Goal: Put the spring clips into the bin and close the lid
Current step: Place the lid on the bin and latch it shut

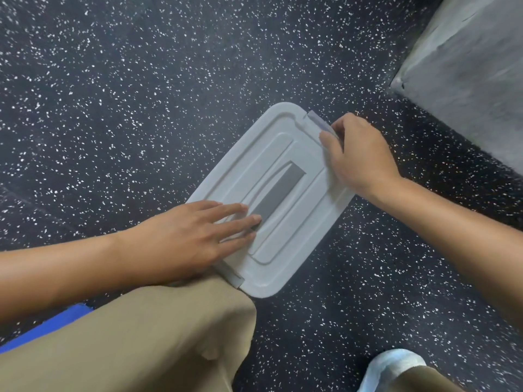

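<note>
Already the lid (283, 193) sits on the bin, covering it fully; the bin's walls are hidden beneath and no spring clips are in view, so presumably they are inside, though that cannot be checked from here. Bin rests on the dark speckled floor (141, 94), turned diagonally, just in front of the person's knee.

Left hand (181, 236) lies flat, palm down, on the near part of the lid, fingers (240, 219) spread and straight, tips touching the grey handle strip (278, 190) in the centre. It grips nothing; judged to be pressing down to keep the lid seated and the bin from sliding.

Right hand (359, 157) is curled over the far long edge, thumb on top and the other fingers wrapped round the grey latch (321, 121) there. Looks like the latch is being pushed or snapped over the rim; whether it has caught cannot be told.

A second latch (233, 275) shows at the near edge, beside the knee, partly under the left wrist. Likely needs fastening too, and the trouser leg (141, 335) crowds it.

Around: a grey block or wall (467, 66) upper right, well apart from the bin; a blue edge (42, 326) lower left behind the leg; a pale shoe (393, 366) bottom right. Nothing lies on the lid itself.
</note>
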The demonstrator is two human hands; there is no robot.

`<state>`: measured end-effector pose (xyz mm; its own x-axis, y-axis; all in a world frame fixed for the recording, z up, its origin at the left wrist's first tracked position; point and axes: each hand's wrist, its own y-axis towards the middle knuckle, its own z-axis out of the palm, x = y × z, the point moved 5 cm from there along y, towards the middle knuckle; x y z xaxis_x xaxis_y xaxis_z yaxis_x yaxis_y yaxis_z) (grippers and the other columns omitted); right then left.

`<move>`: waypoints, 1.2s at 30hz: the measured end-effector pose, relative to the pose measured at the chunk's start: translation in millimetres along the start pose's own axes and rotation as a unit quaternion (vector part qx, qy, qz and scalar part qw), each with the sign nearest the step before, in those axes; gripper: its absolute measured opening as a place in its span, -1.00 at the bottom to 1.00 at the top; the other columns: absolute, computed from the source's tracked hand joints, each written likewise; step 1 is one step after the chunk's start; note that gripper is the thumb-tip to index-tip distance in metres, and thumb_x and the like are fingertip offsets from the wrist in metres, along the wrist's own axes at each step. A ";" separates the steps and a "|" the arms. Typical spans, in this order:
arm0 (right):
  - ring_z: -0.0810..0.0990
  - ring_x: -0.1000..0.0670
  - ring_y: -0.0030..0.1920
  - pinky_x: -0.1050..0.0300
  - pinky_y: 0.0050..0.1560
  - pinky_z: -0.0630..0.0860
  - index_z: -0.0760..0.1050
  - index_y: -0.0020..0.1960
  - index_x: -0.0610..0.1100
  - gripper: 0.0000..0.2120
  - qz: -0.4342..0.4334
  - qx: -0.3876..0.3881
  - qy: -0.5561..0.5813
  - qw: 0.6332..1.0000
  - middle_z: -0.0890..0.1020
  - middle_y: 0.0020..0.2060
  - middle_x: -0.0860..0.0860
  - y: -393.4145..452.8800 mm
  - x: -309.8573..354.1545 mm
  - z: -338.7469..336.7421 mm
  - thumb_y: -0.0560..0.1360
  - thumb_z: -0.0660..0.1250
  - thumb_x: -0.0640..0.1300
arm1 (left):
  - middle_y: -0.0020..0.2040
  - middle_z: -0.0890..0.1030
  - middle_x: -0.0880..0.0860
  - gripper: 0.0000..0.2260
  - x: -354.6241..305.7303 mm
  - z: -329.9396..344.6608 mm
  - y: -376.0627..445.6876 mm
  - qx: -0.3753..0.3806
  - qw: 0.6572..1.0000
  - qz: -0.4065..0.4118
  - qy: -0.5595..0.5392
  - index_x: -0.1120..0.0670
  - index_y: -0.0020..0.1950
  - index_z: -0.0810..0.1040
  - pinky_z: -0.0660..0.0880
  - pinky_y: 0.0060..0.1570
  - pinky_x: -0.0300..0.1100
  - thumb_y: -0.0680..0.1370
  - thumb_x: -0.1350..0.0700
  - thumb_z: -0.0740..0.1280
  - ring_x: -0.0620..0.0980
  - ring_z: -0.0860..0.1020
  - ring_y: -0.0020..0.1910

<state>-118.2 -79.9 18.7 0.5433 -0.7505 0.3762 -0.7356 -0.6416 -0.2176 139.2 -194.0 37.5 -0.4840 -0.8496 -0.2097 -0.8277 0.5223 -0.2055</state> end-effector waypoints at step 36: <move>0.57 0.06 -0.08 -0.04 -0.03 0.53 0.49 0.09 0.02 -0.57 -0.007 0.148 0.110 0.983 0.59 -0.07 0.12 -81.1 -179.0 50.4 0.62 -0.03 0.27 | -0.43 0.49 0.03 -0.64 -33.2 -6.1 255.6 -0.083 0.993 0.068 -0.053 0.09 -0.32 0.40 0.37 -0.48 -0.10 0.63 -0.03 0.19 0.12 0.47 -0.44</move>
<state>-135.5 98.5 -76.4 0.4279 -0.7097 0.5596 -0.5613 -0.6940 -0.4510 -58.0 -32.8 -2.3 -0.5687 -0.7551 -0.3261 -0.7969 0.6041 -0.0091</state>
